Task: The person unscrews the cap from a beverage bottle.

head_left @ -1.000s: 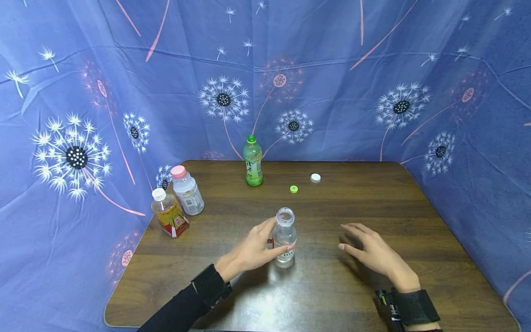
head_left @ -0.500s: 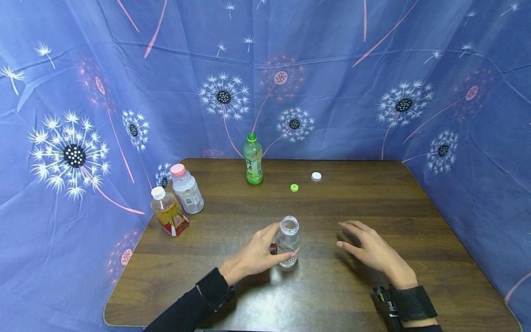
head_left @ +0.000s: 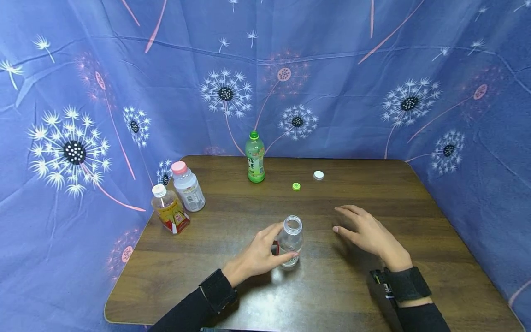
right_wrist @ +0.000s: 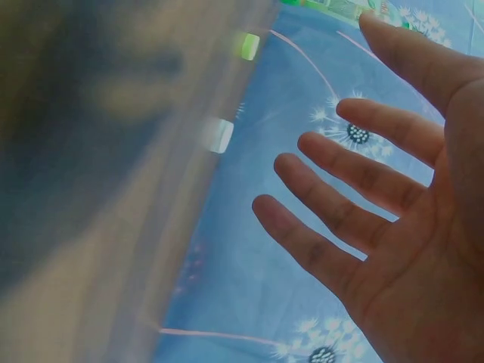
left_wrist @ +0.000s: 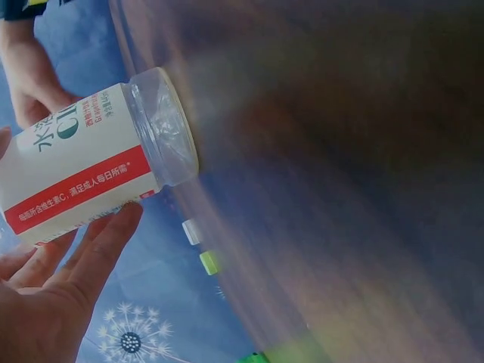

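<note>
My left hand (head_left: 259,253) grips a clear plastic bottle (head_left: 292,237) near the middle of the table, thumb on the near side. The bottle is upright with its mouth uncapped. In the left wrist view its label (left_wrist: 76,166) is white with a red band, and the fingers wrap the label area. My right hand (head_left: 369,233) hovers over the table to the right of the bottle. Its fingers are spread and relaxed in the right wrist view, the palm (right_wrist: 431,287) bare. A small green cap (head_left: 296,186) and a white cap (head_left: 318,175) lie beyond the hands.
An uncapped green bottle (head_left: 255,159) stands at the back of the wooden table (head_left: 373,184). On the left are a pink-capped bottle (head_left: 188,186) and a white-capped bottle (head_left: 170,210) with a yellow and red label. A blue patterned cloth (head_left: 332,69) hangs around the table.
The left hand has shifted the clear bottle slightly right and tipped its mouth nearer me. My right hand has moved a little forward and left. The other bottles and caps stay put.
</note>
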Tool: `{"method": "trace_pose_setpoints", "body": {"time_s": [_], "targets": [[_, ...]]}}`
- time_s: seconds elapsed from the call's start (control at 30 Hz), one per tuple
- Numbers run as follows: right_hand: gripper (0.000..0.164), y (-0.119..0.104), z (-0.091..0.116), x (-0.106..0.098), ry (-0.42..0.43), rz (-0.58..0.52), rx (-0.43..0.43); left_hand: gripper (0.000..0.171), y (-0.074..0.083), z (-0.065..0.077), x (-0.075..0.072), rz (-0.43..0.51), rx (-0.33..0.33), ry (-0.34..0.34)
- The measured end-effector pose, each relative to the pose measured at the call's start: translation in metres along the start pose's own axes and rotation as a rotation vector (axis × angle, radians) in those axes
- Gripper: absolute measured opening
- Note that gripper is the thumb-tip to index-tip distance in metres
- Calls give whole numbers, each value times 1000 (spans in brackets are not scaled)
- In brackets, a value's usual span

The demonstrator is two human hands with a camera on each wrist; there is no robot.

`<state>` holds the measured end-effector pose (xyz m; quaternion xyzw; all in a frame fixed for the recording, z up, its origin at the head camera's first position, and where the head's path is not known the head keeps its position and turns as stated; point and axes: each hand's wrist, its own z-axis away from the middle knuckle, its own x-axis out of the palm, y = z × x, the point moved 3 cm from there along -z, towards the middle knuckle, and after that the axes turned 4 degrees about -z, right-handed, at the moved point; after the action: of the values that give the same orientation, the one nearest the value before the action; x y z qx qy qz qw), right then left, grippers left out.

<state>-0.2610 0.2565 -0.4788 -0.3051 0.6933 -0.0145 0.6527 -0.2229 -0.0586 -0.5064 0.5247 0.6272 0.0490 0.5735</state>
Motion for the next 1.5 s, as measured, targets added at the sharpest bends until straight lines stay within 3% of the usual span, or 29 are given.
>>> {"method": "trace_pose_setpoints", "body": {"time_s": [0.33, 0.57, 1.07, 1.27, 1.5], "targets": [[65, -14, -54, -19, 43, 90, -24, 74, 2, 1, 1, 11, 21, 35], [66, -8, -95, -24, 59, 123, -26, 75, 4, 2, 1, 20, -18, 26], [63, 17, -164, -8, -118, 155, 91, 74, 1, 3, 3, 26, 3, 36], [64, 31, -185, -2, -195, 134, 138, 72, 2, -1, 4, 15, 42, 40], [68, 42, -208, 18, -294, 129, 194, 73, 0, 4, 4, 25, 32, 46]]}}
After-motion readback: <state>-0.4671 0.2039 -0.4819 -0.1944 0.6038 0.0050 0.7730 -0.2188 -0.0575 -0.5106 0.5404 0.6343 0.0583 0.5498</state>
